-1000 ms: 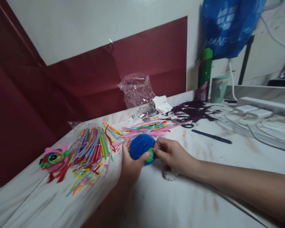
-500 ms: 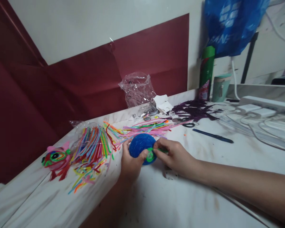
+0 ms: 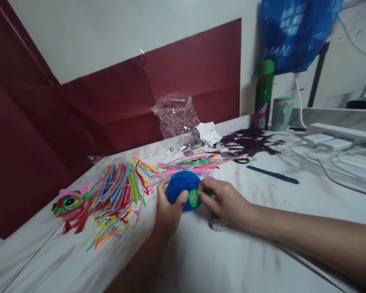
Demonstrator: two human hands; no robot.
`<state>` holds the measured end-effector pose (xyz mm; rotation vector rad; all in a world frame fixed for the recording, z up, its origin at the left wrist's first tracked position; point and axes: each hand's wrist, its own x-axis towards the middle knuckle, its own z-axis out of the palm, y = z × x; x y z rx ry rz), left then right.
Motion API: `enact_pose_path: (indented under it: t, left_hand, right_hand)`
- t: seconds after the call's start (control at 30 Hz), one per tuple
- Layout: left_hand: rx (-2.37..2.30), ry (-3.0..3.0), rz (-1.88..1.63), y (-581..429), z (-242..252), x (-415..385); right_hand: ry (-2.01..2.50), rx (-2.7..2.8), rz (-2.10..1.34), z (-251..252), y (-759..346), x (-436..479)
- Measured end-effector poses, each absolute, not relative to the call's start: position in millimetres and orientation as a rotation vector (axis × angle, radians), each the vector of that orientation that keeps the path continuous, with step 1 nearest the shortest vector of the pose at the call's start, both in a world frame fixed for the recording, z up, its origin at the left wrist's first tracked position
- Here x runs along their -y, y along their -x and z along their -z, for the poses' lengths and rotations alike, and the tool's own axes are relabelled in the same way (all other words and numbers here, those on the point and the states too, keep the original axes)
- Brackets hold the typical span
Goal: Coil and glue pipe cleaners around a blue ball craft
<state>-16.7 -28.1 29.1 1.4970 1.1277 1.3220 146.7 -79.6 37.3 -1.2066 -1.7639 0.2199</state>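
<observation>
My left hand (image 3: 170,205) is closed around a round blue ball (image 3: 181,188) whose surface looks wound in fine lines, with the thumb lying across its front. On the lower right of the ball sits a small green coiled ring (image 3: 194,198) with a paler middle. At the ring's right edge the fingertips of my right hand (image 3: 216,193) are pinched together, on what appears to be the green pipe cleaner's end, mostly hidden by the fingers. A red and pink pipe-cleaner figure (image 3: 71,207) with a big black eye stands at the left.
Colourful pipe cleaners (image 3: 120,185) lie partly in a clear bag, with cut pieces (image 3: 110,232) in front. Behind the ball are more pipe cleaners (image 3: 189,165), a plastic bag (image 3: 177,116) and purple strands (image 3: 250,141). To the right are a dark blue pen-like tool (image 3: 273,174), a power strip (image 3: 344,133) and cables.
The ball has turned slightly and the green ring now faces me more fully. The green strip that showed under my right fingers is no longer visible. Both hands have hardly moved.
</observation>
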Motion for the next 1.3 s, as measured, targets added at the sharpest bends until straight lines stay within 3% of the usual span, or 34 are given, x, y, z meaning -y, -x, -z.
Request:
enact_pose_path:
  t: [1.3]
  left_hand:
    - [-0.96,-1.541,-1.188,19,-21,21]
  right_hand:
    - [1.31,1.775,-0.219,-44,-152,79]
